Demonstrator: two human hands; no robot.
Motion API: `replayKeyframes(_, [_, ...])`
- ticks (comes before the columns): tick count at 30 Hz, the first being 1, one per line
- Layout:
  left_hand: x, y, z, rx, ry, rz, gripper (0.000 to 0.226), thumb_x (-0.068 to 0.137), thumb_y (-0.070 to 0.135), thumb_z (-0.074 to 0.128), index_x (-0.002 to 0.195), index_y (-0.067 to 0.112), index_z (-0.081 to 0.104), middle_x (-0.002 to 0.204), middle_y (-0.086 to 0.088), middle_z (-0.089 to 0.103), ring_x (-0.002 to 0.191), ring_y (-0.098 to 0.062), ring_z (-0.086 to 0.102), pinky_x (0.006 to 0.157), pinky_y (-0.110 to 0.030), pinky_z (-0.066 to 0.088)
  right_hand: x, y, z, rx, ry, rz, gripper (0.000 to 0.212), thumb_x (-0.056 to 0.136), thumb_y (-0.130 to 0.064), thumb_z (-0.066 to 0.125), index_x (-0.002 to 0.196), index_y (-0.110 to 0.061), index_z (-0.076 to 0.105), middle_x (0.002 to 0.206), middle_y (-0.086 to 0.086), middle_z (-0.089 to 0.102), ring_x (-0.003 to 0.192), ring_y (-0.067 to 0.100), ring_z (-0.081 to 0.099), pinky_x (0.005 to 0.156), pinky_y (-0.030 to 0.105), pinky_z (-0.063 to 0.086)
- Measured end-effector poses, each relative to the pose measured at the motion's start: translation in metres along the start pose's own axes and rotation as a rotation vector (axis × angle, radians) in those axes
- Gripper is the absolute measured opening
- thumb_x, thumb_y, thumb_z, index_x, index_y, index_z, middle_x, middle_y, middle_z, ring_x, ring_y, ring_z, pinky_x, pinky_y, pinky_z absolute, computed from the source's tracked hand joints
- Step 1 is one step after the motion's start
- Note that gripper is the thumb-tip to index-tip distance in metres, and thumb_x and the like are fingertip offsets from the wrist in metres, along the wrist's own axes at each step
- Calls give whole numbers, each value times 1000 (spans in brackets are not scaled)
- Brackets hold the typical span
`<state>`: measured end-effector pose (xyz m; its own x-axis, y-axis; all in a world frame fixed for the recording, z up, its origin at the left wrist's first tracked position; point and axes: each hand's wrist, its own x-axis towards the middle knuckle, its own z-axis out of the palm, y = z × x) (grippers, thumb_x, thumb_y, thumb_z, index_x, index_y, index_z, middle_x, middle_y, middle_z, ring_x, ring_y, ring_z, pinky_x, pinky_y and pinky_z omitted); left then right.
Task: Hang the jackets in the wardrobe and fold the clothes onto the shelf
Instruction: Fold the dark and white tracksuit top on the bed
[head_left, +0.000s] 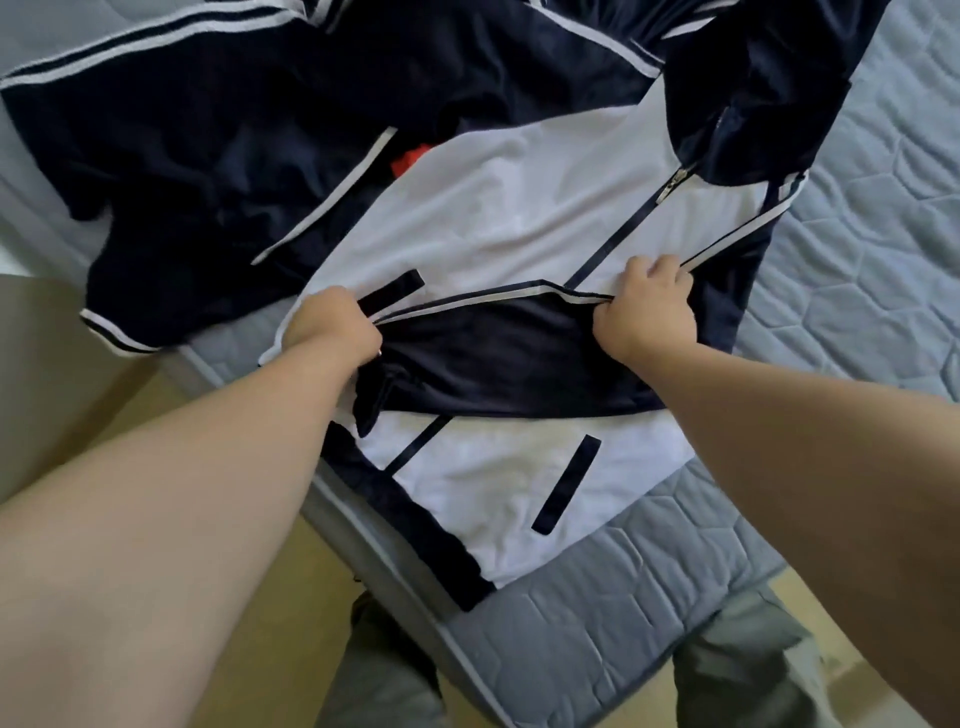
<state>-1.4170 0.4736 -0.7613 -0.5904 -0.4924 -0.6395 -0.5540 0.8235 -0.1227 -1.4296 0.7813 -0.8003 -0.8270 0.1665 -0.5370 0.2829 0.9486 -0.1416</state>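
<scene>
A single wide-angle view looks from the person's head, forward and steeply down over both bare forearms. It sits close: the left hand (332, 325) and right hand (647, 312) lie near the middle of the frame, on a navy-and-white zip track jacket (493, 218) spread over a grey quilted mattress (857, 270). The mattress edge runs diagonally from upper left to lower right, so the view is turned against the bed. Along the bottom edge the yellowish floor (249, 597) and the person's grey trouser legs (737, 665) show. Straight lines bow near the frame's borders.

Navy-white jacket (498, 228) flat on mattress (857, 291)
</scene>
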Motion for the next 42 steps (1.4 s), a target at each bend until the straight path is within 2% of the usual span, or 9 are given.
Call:
replayKeyframes(4, [4, -21, -9, -684, -440, -334, 14, 94, 29, 64, 93, 15, 61, 74, -8, 67, 67, -25, 67, 74, -37, 55, -7, -25, 3, -144, 70, 84, 57, 77, -5, 49, 130, -14, 29, 150, 20, 22, 129, 41, 30, 95, 58, 38])
replayKeyframes(8, [7, -45, -6, -953, -664, -272, 15, 85, 24, 75, 90, 12, 67, 81, -9, 75, 69, -25, 73, 66, -42, 61, -33, -63, 16, -188, 219, -387, 38, 74, -13, 53, 111, -10, 46, 112, 18, 51, 98, 38, 50, 74, 44, 38])
replayKeyframes(12, [11, -62, 16, -536, -192, -42, 33, 72, -6, 71, 100, 12, 67, 104, -9, 69, 96, -28, 67, 88, -39, 57, -67, -100, 44, -191, -75, -608, 38, 88, -29, 55, 122, -14, 45, 115, 12, 51, 104, 36, 50, 68, 39, 31])
replayKeyframes(17, [10, -76, 22, -506, 257, -83, 35, 79, -3, 58, 105, 18, 46, 113, -6, 55, 92, -24, 54, 72, -30, 39, -84, -127, 66, -206, -127, -630, 56, 92, -38, 55, 141, -21, 33, 129, 12, 39, 112, 33, 41, 72, 39, 32])
replayKeyframes(24, [24, -88, 9, -508, 372, -284, 41, 86, 15, 58, 126, 15, 50, 135, -9, 50, 123, -31, 50, 102, -39, 43, -96, -154, 72, -282, -104, -534, 49, 84, -24, 61, 126, -18, 38, 120, 11, 40, 104, 30, 42, 70, 37, 29])
replayKeyframes(28, [55, -88, -23, -871, 480, -214, 34, 93, 22, 58, 126, 14, 54, 126, -6, 58, 100, -18, 58, 81, -16, 37, -96, -178, 68, -70, -115, -555, 38, 87, -18, 54, 124, -15, 44, 118, 10, 43, 103, 30, 46, 71, 36, 33])
replayKeyframes(35, [101, -90, -77, -1142, 364, -167, 60, 89, 30, 63, 144, 30, 38, 128, -1, 57, 101, -22, 67, 87, -37, 58, -82, -226, 56, 318, -123, -479, 47, 94, -15, 46, 141, -16, 42, 140, 6, 44, 119, 27, 49, 77, 36, 44])
replayKeyframes(39, [120, -96, -103, -1274, 276, -203, 77, 88, 23, 64, 153, 38, 26, 111, 4, 62, 70, -11, 64, 53, -21, 51, -72, -243, 52, 361, -115, -480, 49, 95, -14, 44, 144, -19, 39, 140, 5, 43, 116, 26, 50, 75, 38, 48])
replayKeyframes(42, [136, -105, -116, -1315, 231, -197, 83, 89, 19, 64, 156, 41, 20, 112, 9, 57, 70, -11, 64, 55, -20, 53, -63, -254, 50, 389, -117, -440, 48, 95, -15, 44, 143, -20, 39, 140, 4, 42, 109, 28, 55, 74, 38, 47])
